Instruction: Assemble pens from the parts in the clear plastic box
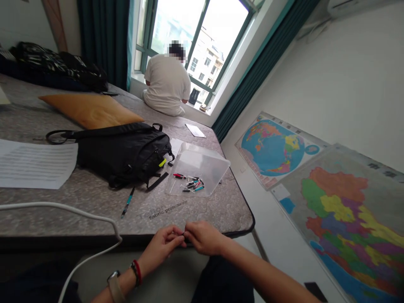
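By the near edge of the mattress (221,214), the left hand (166,242) and right hand (203,237) are pinching a small dark piece (184,235) (mostly hidden), apparently working it finely; the next move is probably calling for a steady grip.

Smooth clear plastic, faintly glossy, forms the tray (214,174), resting on a mattress (202,214) covered in matt cloth (the quilting lends it a rough, dimpled look). At the tray's 8 o'clock lies a smooth plastic pen (128,202); at 9 o'clock, a matt cloth backpack (120,155) and, farther out, a matt paper sheet (34,164). A cloth curtain (252,80) hangs at 1 o'clock.
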`<state>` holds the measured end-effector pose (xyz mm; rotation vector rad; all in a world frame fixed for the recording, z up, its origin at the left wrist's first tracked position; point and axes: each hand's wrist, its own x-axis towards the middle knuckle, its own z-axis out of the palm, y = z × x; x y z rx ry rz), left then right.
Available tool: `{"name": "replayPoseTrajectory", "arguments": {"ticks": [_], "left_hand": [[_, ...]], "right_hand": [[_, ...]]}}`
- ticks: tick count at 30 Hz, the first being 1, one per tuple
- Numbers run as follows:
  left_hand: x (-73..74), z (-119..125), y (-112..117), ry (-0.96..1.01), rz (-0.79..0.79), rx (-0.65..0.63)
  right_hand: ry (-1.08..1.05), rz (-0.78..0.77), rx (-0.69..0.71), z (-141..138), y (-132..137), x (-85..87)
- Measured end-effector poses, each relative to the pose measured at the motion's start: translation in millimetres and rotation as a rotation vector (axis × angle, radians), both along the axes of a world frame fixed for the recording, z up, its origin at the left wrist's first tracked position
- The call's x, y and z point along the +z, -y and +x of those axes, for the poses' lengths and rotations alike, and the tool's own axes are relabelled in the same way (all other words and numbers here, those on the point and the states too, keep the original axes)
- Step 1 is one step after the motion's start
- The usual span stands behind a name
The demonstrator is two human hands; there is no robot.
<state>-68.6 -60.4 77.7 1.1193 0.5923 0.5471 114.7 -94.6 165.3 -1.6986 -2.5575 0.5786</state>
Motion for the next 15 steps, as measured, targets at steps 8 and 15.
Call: {"name": "replayPoseTrajectory", "arguments": {"ticks": [8,15], "left_hand": [[2.6,8.7,7.8,-0.042,0.161,0.009],[-21.8,28.0,13.8,-0.141,0.040,-0.031]], "right_hand": [[-0.025,0.025,-0.164,10.8,20.4,-19.0],[-0.125,0.067,-0.176,22.6,39.2,-39.0]]}}
